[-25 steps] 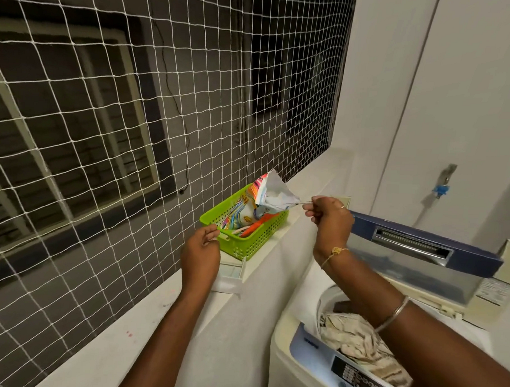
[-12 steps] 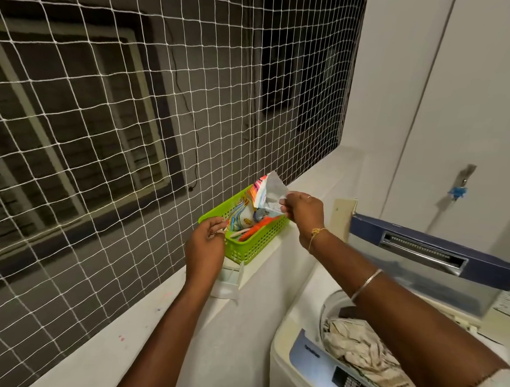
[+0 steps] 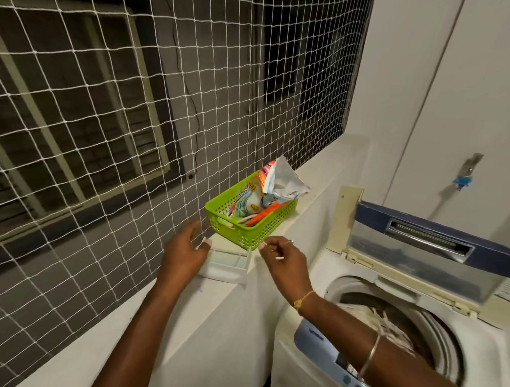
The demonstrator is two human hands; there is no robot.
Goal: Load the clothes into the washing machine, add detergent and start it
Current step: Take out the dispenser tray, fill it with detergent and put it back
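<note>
**Both hands over the white tray on the ledge**

On the narrow ledge [image 3: 208,302] there's netting [image 3: 104,128] tight along the left and a straight drop on the right to the washing machine [image 3: 489,350]. The green basket [image 3: 246,237] takes up nearly the whole width, its right wall close to the ledge edge. Just near of it lies a white compartmented tray [image 3: 230,259], its right end at that same edge.

The left hand [image 3: 185,250] sits at the tray's left end, fingers spread toward the netting and thumb at the tray's far corner; I cannot tell whether it grips the tray. The right hand [image 3: 286,260] hovers off the tray's right end, fingers loosely curled and holding nothing. There's a clear gap between the hands above the tray.

The detergent packet [image 3: 280,182] stands in the basket's far end, colourful, crumpled, top torn open and leaning right. To the right, the machine's lid [image 3: 420,250] stands raised and pale clothes [image 3: 388,325] lie in the open drum, behind the control panel [image 3: 317,339].
</note>
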